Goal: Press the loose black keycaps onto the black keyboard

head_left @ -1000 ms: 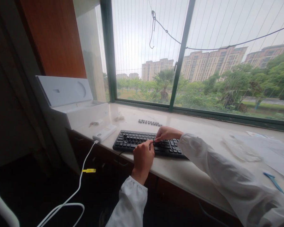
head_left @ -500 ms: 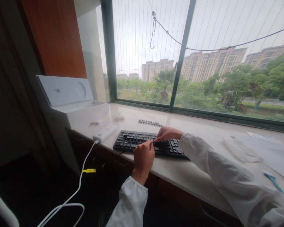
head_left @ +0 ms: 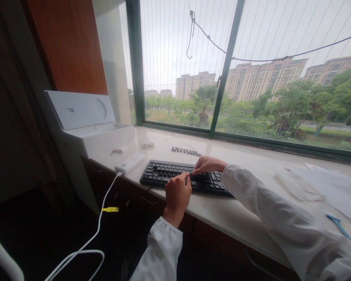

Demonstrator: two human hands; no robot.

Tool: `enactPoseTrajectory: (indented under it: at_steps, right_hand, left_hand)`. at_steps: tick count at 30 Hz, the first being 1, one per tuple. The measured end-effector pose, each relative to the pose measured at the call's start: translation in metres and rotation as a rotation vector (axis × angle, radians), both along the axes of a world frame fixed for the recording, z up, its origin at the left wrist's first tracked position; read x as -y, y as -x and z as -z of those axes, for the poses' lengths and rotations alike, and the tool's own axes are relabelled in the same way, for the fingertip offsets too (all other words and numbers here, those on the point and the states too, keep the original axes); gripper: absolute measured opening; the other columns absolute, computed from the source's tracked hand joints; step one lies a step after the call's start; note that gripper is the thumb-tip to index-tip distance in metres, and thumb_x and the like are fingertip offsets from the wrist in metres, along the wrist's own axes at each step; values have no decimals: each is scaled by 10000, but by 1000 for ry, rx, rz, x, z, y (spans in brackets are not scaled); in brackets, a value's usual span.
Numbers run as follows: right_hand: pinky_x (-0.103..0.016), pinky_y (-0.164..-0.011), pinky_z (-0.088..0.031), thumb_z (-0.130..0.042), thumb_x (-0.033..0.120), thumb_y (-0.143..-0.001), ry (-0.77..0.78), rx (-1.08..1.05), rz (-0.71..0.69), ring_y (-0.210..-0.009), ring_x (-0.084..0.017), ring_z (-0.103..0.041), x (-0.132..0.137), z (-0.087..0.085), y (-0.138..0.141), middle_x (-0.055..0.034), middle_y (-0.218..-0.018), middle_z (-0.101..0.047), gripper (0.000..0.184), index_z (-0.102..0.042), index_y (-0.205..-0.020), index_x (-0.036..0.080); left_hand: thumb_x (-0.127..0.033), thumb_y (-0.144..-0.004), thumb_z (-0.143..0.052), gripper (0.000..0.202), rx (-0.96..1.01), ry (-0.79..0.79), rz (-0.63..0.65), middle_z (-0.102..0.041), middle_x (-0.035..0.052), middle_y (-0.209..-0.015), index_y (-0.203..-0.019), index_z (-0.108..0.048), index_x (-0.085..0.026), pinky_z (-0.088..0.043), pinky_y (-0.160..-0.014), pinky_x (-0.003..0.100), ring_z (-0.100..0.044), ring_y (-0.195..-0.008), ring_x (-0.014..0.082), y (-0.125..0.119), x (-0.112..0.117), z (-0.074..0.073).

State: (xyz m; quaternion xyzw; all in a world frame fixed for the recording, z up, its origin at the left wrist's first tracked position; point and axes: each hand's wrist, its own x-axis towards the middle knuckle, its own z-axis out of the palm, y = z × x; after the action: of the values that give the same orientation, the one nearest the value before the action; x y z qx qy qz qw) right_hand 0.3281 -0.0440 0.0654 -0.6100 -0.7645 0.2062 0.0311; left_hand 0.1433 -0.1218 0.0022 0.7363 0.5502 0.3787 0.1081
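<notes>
A black keyboard lies on a pale stone window ledge. My left hand is curled at the keyboard's near edge, thumb and fingers pinched over the keys around its middle. My right hand reaches in from the right and rests on the upper key rows, its fingertips pinched together close to the left hand's. What either pinch holds is too small to make out. A short row of loose dark keycaps lies on the ledge behind the keyboard.
A white open box stands at the ledge's left end. A white power bank with a white cable hangs off the front edge. Papers and a blue tool lie at the right. Window glass rises behind.
</notes>
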Motion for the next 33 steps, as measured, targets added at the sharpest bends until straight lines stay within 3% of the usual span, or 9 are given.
enactPoseTrajectory:
  at_steps: [13,23,33]
  right_hand:
    - [-239,-550,-303,-609,740,-587,-31,-34,-110,-612,-117,-447,-6,10,-10,9,-612,-574,623,-726,-777,158]
    - [-252,-543,-333,-631,735,-571,-59,48,-72,-646,-150,-489,-5,9,-5,-15,-652,-613,622,-731,-786,159]
    - [-253,-572,-353,-624,726,-599,-55,80,-81,-662,-149,-497,-1,4,0,-32,-718,-633,609,-706,-792,153]
  left_hand:
    - [-384,-926,-381,328,-109,-15,56,-706,36,-976,-1099,-657,-342,-431,-733,262,-645,-867,173,0,4,-1]
    - [-453,-926,-344,385,-267,14,111,-698,50,-955,-1085,-672,-330,-438,-758,269,-642,-872,173,-2,8,-8]
    - [-451,-943,-269,478,-298,35,116,-701,69,-926,-931,-705,-256,-445,-738,284,-650,-841,186,-5,7,-11]
